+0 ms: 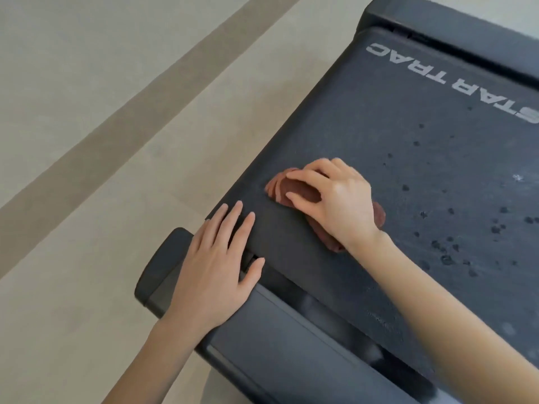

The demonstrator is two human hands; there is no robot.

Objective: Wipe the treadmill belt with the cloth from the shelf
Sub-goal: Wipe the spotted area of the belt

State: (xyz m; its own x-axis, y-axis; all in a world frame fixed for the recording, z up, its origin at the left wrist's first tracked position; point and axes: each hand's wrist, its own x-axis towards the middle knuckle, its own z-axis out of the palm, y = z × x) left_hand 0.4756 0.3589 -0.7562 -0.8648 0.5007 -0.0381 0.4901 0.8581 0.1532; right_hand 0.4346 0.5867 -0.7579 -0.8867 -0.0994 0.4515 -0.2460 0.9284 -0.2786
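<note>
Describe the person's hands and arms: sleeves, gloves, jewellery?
Left hand and right hand: both bare, no gloves, rings, watch or bracelet. Forearms uncovered, no sleeve in view. Nails short, unpainted.

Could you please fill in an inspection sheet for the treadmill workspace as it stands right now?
Surface: dark treadmill belt, STAR TRAC lettering printed on it, dark spots scattered over its right part.
Job's things: brown cloth bunched on the belt near its left edge.
Clutter: nothing seen.
Grippers: right hand on the cloth, fingers curled over it; left hand flat, fingers straight, resting on the treadmill frame at the belt's edge.
Cables: nothing seen.
Surroundings: pale floor with a darker stripe running diagonally.
</note>
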